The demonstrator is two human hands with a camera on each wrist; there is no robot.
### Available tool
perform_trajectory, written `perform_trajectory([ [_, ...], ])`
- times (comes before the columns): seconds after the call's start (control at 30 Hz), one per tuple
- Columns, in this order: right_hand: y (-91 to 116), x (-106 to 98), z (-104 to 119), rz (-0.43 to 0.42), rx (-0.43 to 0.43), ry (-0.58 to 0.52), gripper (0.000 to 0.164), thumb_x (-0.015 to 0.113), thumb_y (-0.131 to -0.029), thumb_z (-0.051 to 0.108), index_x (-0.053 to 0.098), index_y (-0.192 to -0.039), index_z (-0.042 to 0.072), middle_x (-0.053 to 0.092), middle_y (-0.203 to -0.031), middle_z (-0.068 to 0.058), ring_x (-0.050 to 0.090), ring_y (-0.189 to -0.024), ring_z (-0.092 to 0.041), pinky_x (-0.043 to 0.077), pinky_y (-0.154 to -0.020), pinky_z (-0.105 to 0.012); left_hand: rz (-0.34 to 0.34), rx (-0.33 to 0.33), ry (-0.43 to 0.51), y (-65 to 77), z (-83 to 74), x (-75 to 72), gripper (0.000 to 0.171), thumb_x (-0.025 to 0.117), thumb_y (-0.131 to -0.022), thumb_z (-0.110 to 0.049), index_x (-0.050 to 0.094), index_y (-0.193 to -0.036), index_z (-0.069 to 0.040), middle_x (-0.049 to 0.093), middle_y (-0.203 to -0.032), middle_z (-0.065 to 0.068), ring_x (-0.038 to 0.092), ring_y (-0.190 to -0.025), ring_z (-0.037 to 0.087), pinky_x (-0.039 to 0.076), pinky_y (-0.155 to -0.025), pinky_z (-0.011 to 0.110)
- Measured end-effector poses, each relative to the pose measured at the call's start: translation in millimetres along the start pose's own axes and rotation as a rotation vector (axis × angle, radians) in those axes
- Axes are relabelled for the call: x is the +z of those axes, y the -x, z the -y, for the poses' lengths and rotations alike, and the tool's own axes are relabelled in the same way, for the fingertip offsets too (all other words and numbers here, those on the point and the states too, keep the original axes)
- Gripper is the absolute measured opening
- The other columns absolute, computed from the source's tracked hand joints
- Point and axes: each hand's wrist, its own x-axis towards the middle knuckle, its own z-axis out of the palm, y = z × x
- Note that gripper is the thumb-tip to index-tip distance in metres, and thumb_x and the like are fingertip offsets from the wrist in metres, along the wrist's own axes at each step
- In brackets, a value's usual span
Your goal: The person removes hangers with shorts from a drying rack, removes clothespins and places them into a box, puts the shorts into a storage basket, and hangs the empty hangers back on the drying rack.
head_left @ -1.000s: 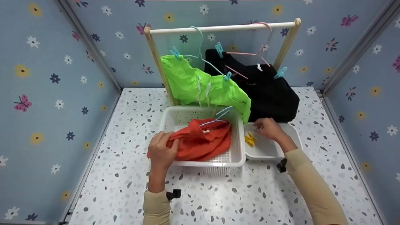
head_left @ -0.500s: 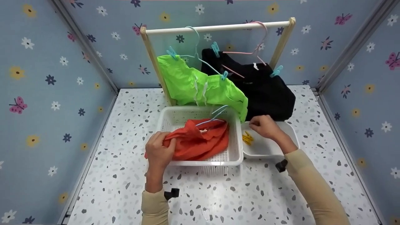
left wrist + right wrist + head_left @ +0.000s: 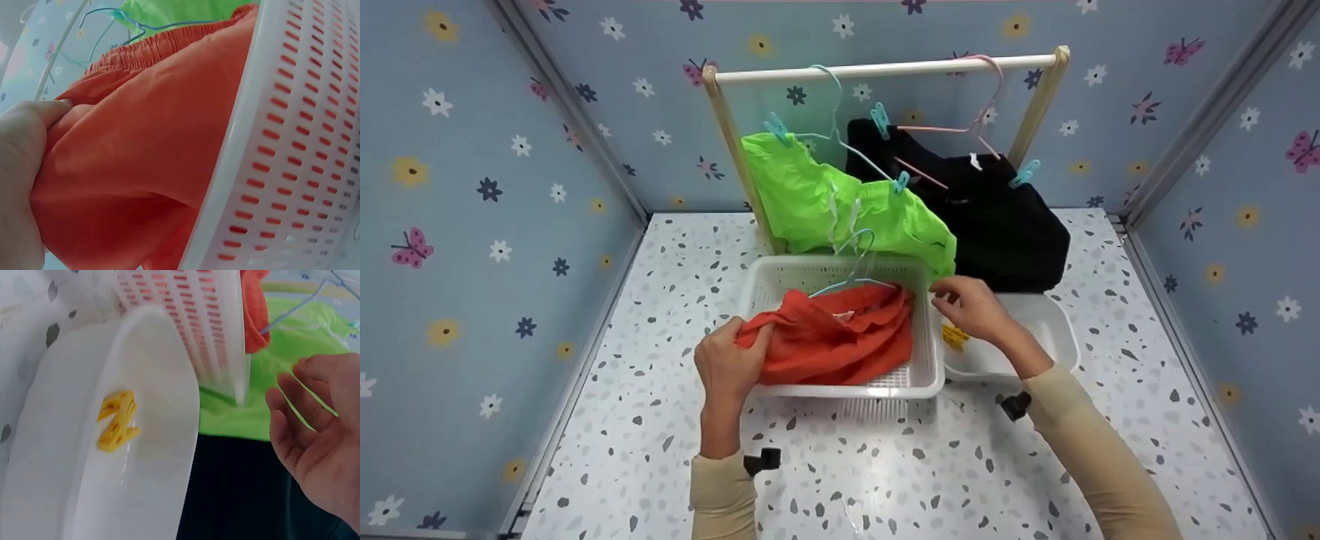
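Note:
Orange-red shorts (image 3: 840, 341) with a gathered elastic waistband lie partly in a white perforated basket (image 3: 847, 391). My left hand (image 3: 729, 358) pinches their left end between thumb and fingers, stretching the cloth past the basket's left rim. A light-blue hanger (image 3: 851, 280) stands hook up at the waistband, its lower part hidden by the cloth. Between the basket's right rim and a white tray (image 3: 1065, 330), my right hand (image 3: 971, 306) hovers with loosely bent fingers, and the right wrist view shows nothing in it. Yellow clothespins (image 3: 118, 421) lie in that tray.
Behind the basket stands a wooden rack with a white rod (image 3: 885, 70). Green shorts (image 3: 847, 206) and a black garment (image 3: 1005, 225) hang from it on hangers, held by blue clothespins (image 3: 881, 120). Patterned walls (image 3: 450, 262) enclose the speckled table (image 3: 855, 465).
My right hand has moved left from over the tray toward the basket's rim. The left hand has shifted slightly left with the shorts, and the hanger has swung left and more upright.

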Motion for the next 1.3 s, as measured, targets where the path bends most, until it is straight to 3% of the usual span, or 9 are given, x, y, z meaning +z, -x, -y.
perform_trajectory([
  [0.2,-3.2,7.8,10.7,-0.119,-0.043,-0.006,0.043,0.066,-0.094,0.016,0.055,-0.132,-0.001,0.058,-0.122,-0.018,0.057,-0.103,-0.036,0.047,-0.083,-0.046,-0.037,-0.039,0.090,-4.3,10.8,-8.1,0.039,0.078,-0.078,-0.026,0.048,-0.058,-0.011,0.039,-0.050,-0.001,0.037,-0.045,0.016,0.027,-0.043,0.030],
  [0.43,-3.6,2.9,35.7,-0.109,-0.083,-0.087,0.047,0.062,-0.097,0.021,0.050,-0.139,0.003,0.053,-0.133,-0.014,0.052,-0.118,-0.033,0.041,-0.097,-0.047,-0.037,-0.147,0.238,-3.3,17.3,-15.8,0.037,0.078,-0.078,-0.020,0.050,-0.056,-0.011,0.040,-0.048,-0.005,0.037,-0.043,0.011,0.024,-0.039,0.021],
  [0.53,-7.3,0.9,45.0,-0.097,-0.116,-0.108,0.042,0.060,-0.098,0.020,0.053,-0.136,0.004,0.057,-0.127,-0.012,0.055,-0.112,-0.027,0.045,-0.090,-0.042,-0.043,-0.172,0.292,-3.2,17.4,-18.4,0.039,0.077,-0.079,-0.017,0.047,-0.055,-0.010,0.038,-0.048,-0.003,0.036,-0.043,0.012,0.023,-0.039,0.021],
  [0.67,-9.1,-2.9,55.6,-0.110,-0.180,-0.121,0.031,0.063,-0.096,0.015,0.062,-0.124,0.002,0.063,-0.105,-0.008,0.058,-0.091,-0.020,0.048,-0.074,-0.034,-0.039,-0.208,0.375,-3.7,14.1,-19.5,0.039,0.077,-0.079,-0.012,0.047,-0.055,-0.007,0.039,-0.049,-0.002,0.036,-0.044,0.011,0.025,-0.038,0.020],
  [0.8,-6.0,-13.3,60.9,-0.153,-0.168,-0.122,0.027,0.064,-0.095,0.013,0.064,-0.120,0.002,0.064,-0.099,-0.006,0.058,-0.089,-0.018,0.048,-0.077,-0.034,-0.019,-0.248,0.481,-9.8,-6.8,-28.3,0.033,0.073,-0.081,-0.004,0.050,-0.058,0.000,0.042,-0.052,-0.001,0.038,-0.046,0.009,0.029,-0.040,0.019],
  [0.9,-2.2,-22.7,59.7,-0.169,-0.139,-0.157,0.026,0.061,-0.097,0.012,0.064,-0.121,0.003,0.066,-0.102,-0.004,0.059,-0.093,-0.017,0.047,-0.081,-0.034,-0.022,-0.256,0.539,-13.5,-10.0,-25.9,0.030,0.070,-0.082,0.000,0.051,-0.059,0.005,0.043,-0.052,0.001,0.040,-0.047,0.009,0.030,-0.040,0.019],
  [0.97,-0.5,-25.3,59.1,-0.180,-0.148,-0.190,0.023,0.060,-0.097,0.010,0.065,-0.118,0.003,0.066,-0.100,-0.005,0.059,-0.091,-0.016,0.047,-0.079,-0.030,-0.038,-0.256,0.559,-12.7,-2.1,-18.5,0.026,0.070,-0.082,-0.001,0.055,-0.061,0.005,0.046,-0.053,0.002,0.042,-0.048,0.010,0.031,-0.041,0.020],
  [1.13,-1.1,-23.2,64.0,-0.353,-0.228,-0.190,0.011,0.067,-0.089,-0.002,0.068,-0.100,0.001,0.068,-0.089,-0.009,0.059,-0.077,-0.016,0.045,-0.069,-0.021,-0.045,-0.191,0.466,-12.1,4.2,-6.4,0.021,0.070,-0.083,-0.008,0.060,-0.066,-0.001,0.051,-0.056,0.002,0.044,-0.050,0.013,0.032,-0.043,0.022],
  [1.3,-2.5,-17.0,67.5,-0.528,-0.249,-0.157,0.013,0.070,-0.081,-0.012,0.068,-0.090,-0.004,0.068,-0.085,-0.014,0.061,-0.073,-0.021,0.045,-0.070,-0.017,-0.015,0.015,0.130,-15.9,-2.6,-1.1,0.024,0.065,-0.089,-0.021,0.056,-0.071,-0.007,0.048,-0.062,0.003,0.044,-0.057,0.019,0.033,-0.052,0.032],
])
